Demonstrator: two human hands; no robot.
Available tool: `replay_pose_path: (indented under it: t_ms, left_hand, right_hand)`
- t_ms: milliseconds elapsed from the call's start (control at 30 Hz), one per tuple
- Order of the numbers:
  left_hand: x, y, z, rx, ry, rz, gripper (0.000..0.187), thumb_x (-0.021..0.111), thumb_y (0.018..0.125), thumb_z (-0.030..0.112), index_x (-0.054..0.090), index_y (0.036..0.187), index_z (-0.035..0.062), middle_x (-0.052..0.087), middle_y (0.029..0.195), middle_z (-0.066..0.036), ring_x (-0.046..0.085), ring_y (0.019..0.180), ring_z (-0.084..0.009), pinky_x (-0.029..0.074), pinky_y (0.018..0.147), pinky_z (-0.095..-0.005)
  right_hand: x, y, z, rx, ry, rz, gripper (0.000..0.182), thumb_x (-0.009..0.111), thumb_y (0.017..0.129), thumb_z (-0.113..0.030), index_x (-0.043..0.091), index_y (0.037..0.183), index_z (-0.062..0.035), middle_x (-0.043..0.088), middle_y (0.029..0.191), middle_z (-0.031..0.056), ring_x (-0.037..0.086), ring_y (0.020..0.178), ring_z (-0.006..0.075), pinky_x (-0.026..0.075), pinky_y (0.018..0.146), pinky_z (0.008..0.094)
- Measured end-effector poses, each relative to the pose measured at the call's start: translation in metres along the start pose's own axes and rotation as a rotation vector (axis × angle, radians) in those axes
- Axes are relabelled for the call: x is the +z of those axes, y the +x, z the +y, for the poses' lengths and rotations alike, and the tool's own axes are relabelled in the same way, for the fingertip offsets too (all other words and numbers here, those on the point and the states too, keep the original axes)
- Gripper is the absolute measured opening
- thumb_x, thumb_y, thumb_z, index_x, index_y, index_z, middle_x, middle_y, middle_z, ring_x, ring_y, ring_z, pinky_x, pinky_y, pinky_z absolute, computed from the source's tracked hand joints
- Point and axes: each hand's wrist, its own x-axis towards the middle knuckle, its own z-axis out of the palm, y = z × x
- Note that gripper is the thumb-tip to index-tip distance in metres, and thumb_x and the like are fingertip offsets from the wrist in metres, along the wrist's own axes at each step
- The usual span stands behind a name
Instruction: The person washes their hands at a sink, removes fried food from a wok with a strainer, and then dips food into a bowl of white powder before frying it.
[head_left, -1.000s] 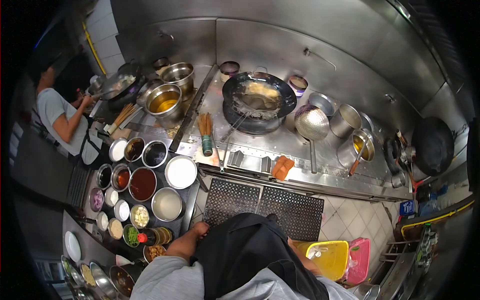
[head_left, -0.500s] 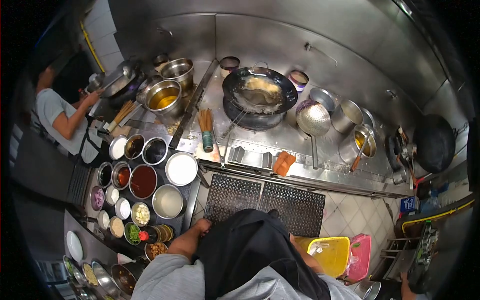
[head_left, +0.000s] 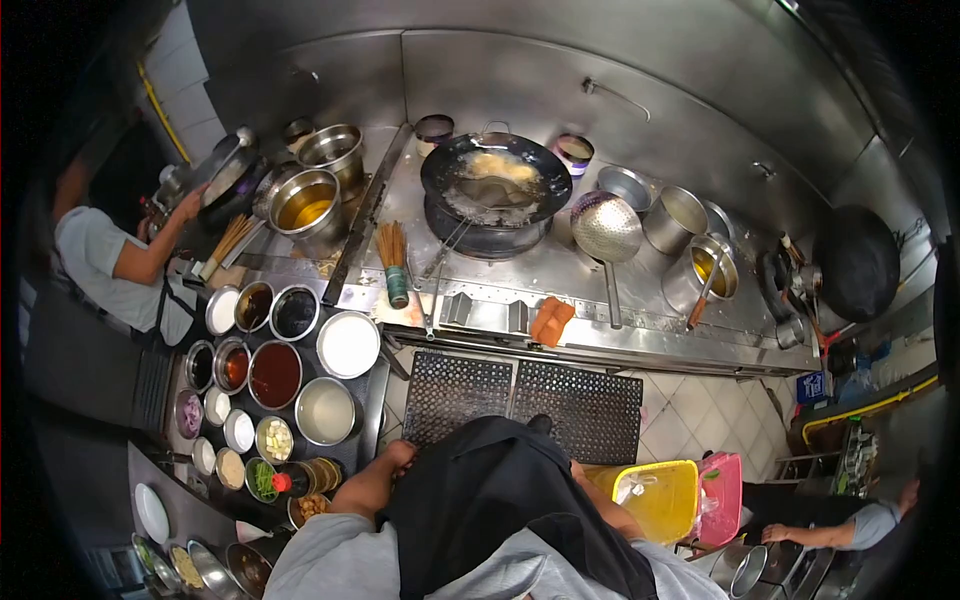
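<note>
Left hand [head_left: 398,458] is curled against the black apron [head_left: 490,490], fingers loosely closed, nothing seen held. Right hand is hidden behind the apron; its state cannot be told. Nearest thing: steel bowl [head_left: 325,411], just up and left of the left fingers, with small condiment cups [head_left: 275,438] further left. Wok [head_left: 495,178] lies well ahead, skimmer handle [head_left: 445,250] running back toward the hands.

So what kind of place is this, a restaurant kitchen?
Very likely a commercial restaurant kitchen. A large wok with food frying sits on a long stainless steel cooking range, a cluster of metal sauce and seasoning bowls stands to one side, and another person works at a second wok station.
</note>
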Motion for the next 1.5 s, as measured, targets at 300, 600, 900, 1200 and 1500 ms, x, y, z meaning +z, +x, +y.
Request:
replay_pose_path:
  t_ms: [300, 600, 900, 1200, 1500]
  left_hand:
    - [-0.015, -0.009, 0.053, -0.658, -0.405, 0.126, 0.016, 0.051, 0.089, 0.022, 0.063, 0.092, 0.0124, 0.060, 0.078, -0.003, 0.055, 0.063, -0.0175, 0.047, 0.050, -0.0381]
    - [0.002, -0.002, 0.006, -0.420, -0.333, 0.095, 0.015, 0.052, 0.087, 0.021, 0.064, 0.089, 0.0130, 0.060, 0.078, -0.002, 0.055, 0.064, -0.0166, 0.047, 0.051, -0.0375]
    - [0.001, -0.021, 0.000, -0.111, 0.171, 0.140, 0.013, 0.056, 0.079, 0.019, 0.064, 0.082, 0.0096, 0.064, 0.079, -0.012, 0.061, 0.068, -0.0268, 0.050, 0.058, -0.0416]
    - [-0.043, -0.003, 0.032, 0.044, 0.453, -0.018, 0.021, 0.056, 0.078, 0.026, 0.066, 0.089, 0.0108, 0.065, 0.089, -0.014, 0.063, 0.081, -0.0303, 0.051, 0.069, -0.0410]
    - [-0.055, -0.006, 0.049, 0.041, 0.588, -0.098, 0.028, 0.056, 0.078, 0.030, 0.067, 0.096, 0.0119, 0.066, 0.099, -0.013, 0.063, 0.092, -0.0299, 0.050, 0.078, -0.0384]
  right_hand:
    - [-0.040, -0.066, -0.043, 0.097, 0.280, 0.059, 0.064, 0.069, 0.070, -0.043, 0.062, 0.115, 0.0012, 0.057, 0.125, 0.0196, 0.053, 0.120, 0.0320, 0.045, 0.095, 0.0372]
    - [-0.058, -0.095, -0.059, 0.017, 0.171, 0.076, 0.069, 0.065, 0.070, -0.050, 0.062, 0.113, 0.0031, 0.056, 0.125, 0.0222, 0.053, 0.119, 0.0338, 0.045, 0.095, 0.0369]
    - [-0.049, -0.077, -0.057, -0.105, -0.042, -0.007, 0.059, 0.061, 0.074, -0.049, 0.066, 0.109, -0.0023, 0.060, 0.118, 0.0207, 0.058, 0.112, 0.0342, 0.047, 0.089, 0.0398]
    - [-0.049, -0.083, -0.054, -0.123, 0.119, 0.018, 0.048, 0.059, 0.076, -0.045, 0.070, 0.100, -0.0051, 0.069, 0.101, 0.0162, 0.068, 0.091, 0.0298, 0.052, 0.078, 0.0384]
    - [-0.020, -0.051, -0.034, -0.132, 0.052, 0.056, 0.044, 0.058, 0.073, -0.042, 0.070, 0.097, -0.0075, 0.068, 0.101, 0.0167, 0.065, 0.095, 0.0343, 0.051, 0.080, 0.0417]
